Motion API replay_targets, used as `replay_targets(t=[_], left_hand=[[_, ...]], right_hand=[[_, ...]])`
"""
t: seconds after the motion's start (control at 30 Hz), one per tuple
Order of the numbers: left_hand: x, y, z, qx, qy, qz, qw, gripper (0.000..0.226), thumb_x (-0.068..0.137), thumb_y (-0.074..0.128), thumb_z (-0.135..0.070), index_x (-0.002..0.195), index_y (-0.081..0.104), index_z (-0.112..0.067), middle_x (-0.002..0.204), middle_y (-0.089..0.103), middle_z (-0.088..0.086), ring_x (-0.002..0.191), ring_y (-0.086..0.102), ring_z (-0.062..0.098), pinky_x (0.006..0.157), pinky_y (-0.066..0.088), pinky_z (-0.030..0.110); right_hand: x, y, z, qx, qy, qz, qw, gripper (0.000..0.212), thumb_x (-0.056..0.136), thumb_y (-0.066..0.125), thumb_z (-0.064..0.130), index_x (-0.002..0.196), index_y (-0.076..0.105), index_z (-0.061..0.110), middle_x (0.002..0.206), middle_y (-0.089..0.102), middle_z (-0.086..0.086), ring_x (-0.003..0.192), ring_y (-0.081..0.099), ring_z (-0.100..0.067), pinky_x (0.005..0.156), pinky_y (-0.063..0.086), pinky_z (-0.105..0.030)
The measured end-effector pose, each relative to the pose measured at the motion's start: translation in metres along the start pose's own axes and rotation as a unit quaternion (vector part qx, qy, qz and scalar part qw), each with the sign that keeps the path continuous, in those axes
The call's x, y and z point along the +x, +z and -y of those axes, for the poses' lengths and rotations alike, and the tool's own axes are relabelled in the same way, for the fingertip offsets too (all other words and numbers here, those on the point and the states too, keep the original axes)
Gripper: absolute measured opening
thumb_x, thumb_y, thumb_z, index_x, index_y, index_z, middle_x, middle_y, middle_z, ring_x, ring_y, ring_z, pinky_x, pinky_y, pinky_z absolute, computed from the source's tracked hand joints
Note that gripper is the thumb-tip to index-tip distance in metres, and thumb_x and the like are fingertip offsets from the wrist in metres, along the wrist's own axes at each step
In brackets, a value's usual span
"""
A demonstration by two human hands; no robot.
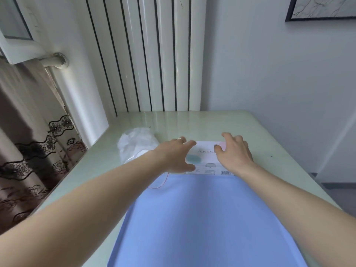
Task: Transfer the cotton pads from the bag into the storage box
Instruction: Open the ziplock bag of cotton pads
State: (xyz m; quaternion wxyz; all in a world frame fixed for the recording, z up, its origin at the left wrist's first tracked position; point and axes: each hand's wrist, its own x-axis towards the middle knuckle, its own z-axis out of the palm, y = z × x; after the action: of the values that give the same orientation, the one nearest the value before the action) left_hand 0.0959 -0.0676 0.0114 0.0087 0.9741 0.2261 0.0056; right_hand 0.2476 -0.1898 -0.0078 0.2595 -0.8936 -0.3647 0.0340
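Observation:
A white cardboard storage box [207,158] printed with "COSMETIC" and pastel patches lies on the pale green table [192,122], just beyond a blue mat. My left hand [176,156] is at its left end, fingers spread, thumb by the near corner. My right hand [234,151] hovers over its right end with fingers apart. Neither hand clearly grips the box. To the left lies a crumpled clear plastic bag [137,144] holding white cotton pads, untouched.
A blue mat [202,218] covers the near table, with a thin red thread [161,185] at its far left corner. A white radiator [154,54] stands behind the table. A patterned curtain [28,151] hangs at the left; a framed picture [323,8] is on the right wall.

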Motion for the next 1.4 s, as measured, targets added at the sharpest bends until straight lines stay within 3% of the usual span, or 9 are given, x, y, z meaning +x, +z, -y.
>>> replay_targets(t=[0.13,0.3,0.5,0.8,1.03,1.17,1.23,1.3,1.4], left_hand=[[0.016,0.027,-0.013,0.091,-0.004,-0.003,0.996,0.076,0.09,0.054,-0.061,0.151,0.027,-0.024,0.146,0.041,0.01,0.128,0.047,0.031,0.104,0.039,0.038],[0.027,0.042,-0.029,0.217,0.003,-0.056,0.975,0.068,0.099,0.035,-0.063,0.14,0.035,-0.008,0.144,0.045,0.021,0.11,0.057,0.033,0.07,0.036,0.035],[0.028,0.044,-0.038,0.285,0.015,-0.047,0.957,0.067,0.102,0.029,-0.059,0.138,0.037,-0.003,0.15,0.037,0.034,0.112,0.059,0.035,0.069,0.033,0.035],[0.035,0.033,-0.034,0.309,0.095,-0.047,0.945,0.051,0.105,0.026,-0.052,0.115,0.052,-0.008,0.103,0.069,0.013,0.094,0.064,0.031,0.066,0.03,0.035],[0.04,0.015,-0.016,0.174,0.034,-0.152,0.972,0.053,0.101,0.023,-0.063,0.111,0.046,-0.016,0.098,0.067,0.007,0.088,0.066,0.034,0.06,0.033,0.035],[0.047,-0.005,-0.011,-0.001,-0.063,-0.217,0.974,0.048,0.102,0.038,-0.054,0.115,0.04,-0.008,0.112,0.053,0.015,0.086,0.062,0.041,0.059,0.035,0.038],[0.049,-0.012,-0.008,-0.023,-0.12,-0.208,0.97,0.039,0.105,0.04,-0.042,0.115,0.042,-0.004,0.123,0.048,0.018,0.088,0.059,0.041,0.062,0.035,0.038],[0.051,-0.016,-0.002,-0.01,-0.143,-0.201,0.969,0.018,0.104,0.041,-0.024,0.1,0.046,-0.008,0.122,0.05,0.018,0.081,0.056,0.039,0.061,0.037,0.038],[0.054,-0.018,0.007,-0.032,-0.151,-0.187,0.97,0.018,0.099,0.045,-0.021,0.109,0.054,-0.01,0.118,0.054,0.013,0.084,0.059,0.036,0.067,0.048,0.04]], right_hand=[[-0.002,0.008,-0.014,0.139,0.097,0.081,0.982,0.061,0.101,0.035,0.044,0.156,0.013,0.025,0.15,0.031,-0.011,0.118,0.046,-0.03,0.087,0.04,-0.034],[-0.003,0.015,-0.015,0.193,0.127,0.056,0.971,0.053,0.102,0.032,0.039,0.15,0.026,0.016,0.145,0.038,-0.011,0.113,0.048,-0.029,0.087,0.04,-0.035],[0.002,0.013,-0.016,0.212,0.166,0.06,0.961,0.052,0.101,0.031,0.041,0.144,0.033,0.011,0.142,0.046,-0.012,0.109,0.051,-0.03,0.08,0.037,-0.034],[0.004,0.003,-0.019,0.283,0.216,0.079,0.931,0.066,0.1,0.018,0.058,0.146,0.038,0.016,0.142,0.048,-0.009,0.114,0.049,-0.029,0.087,0.035,-0.037],[0.021,0.005,-0.037,0.407,0.284,0.062,0.866,0.119,0.051,0.011,0.093,0.145,0.046,0.029,0.149,0.049,-0.004,0.136,0.046,-0.03,0.116,0.028,-0.051],[0.002,-0.006,-0.023,0.355,0.232,0.071,0.903,0.063,0.097,0.02,0.06,0.145,0.046,0.029,0.151,0.044,0.0,0.132,0.046,-0.026,0.112,0.033,-0.041],[0.0,0.0,-0.028,0.304,0.185,0.075,0.932,0.047,0.101,0.032,0.036,0.144,0.047,0.024,0.15,0.045,-0.001,0.11,0.052,-0.024,0.087,0.045,-0.029],[-0.001,0.006,-0.032,0.254,0.145,0.082,0.953,0.054,0.096,0.041,0.018,0.15,0.039,0.026,0.152,0.043,0.0,0.088,0.052,-0.018,0.061,0.041,-0.017],[-0.003,0.007,-0.034,0.23,0.121,0.082,0.962,0.064,0.092,0.044,0.01,0.153,0.034,0.026,0.151,0.043,-0.002,0.104,0.062,-0.024,0.068,0.042,-0.021]])
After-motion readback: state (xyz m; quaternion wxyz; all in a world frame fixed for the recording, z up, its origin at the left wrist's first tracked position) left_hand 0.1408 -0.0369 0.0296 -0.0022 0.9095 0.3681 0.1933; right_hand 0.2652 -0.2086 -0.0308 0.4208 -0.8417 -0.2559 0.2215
